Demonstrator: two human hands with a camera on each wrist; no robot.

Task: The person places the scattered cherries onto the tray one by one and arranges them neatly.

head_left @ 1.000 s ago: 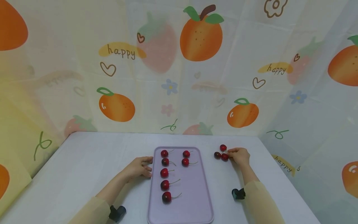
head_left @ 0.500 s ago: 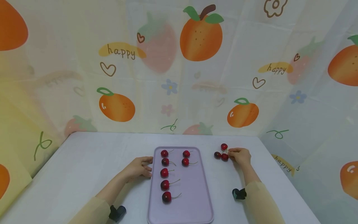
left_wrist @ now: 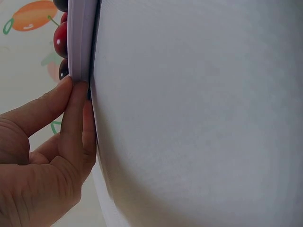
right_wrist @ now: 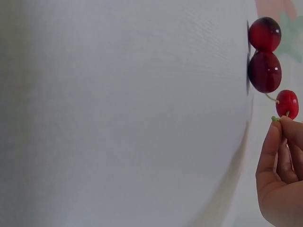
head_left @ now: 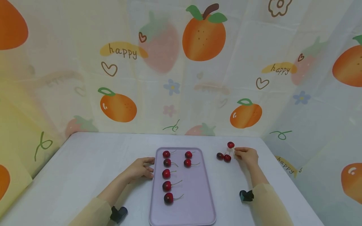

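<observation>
My right hand (head_left: 246, 156) pinches the thin green stem of a red cherry (head_left: 230, 145) between thumb and forefinger. In the right wrist view this cherry (right_wrist: 287, 103) hangs just beyond the fingertips. Beside it, two darker cherries (head_left: 227, 158) lie together on the table. The lilac tray (head_left: 189, 194) is in the middle, with a column of several cherries (head_left: 167, 186) along its left side and two more cherries (head_left: 187, 163) at its upper right. My left hand (head_left: 139, 168) rests beside the tray, fingertips against its left rim, as the left wrist view also shows.
The white table (head_left: 93, 163) extends around the tray on both sides. Behind it hangs a fruit-printed curtain (head_left: 181, 106). A small black device sits on each wrist, the right device (head_left: 246, 196) close over the tabletop.
My right hand has shifted slightly right and away from the two dark cherries, drawing the red cherry off by its stem. The left hand and tray have stayed put.
</observation>
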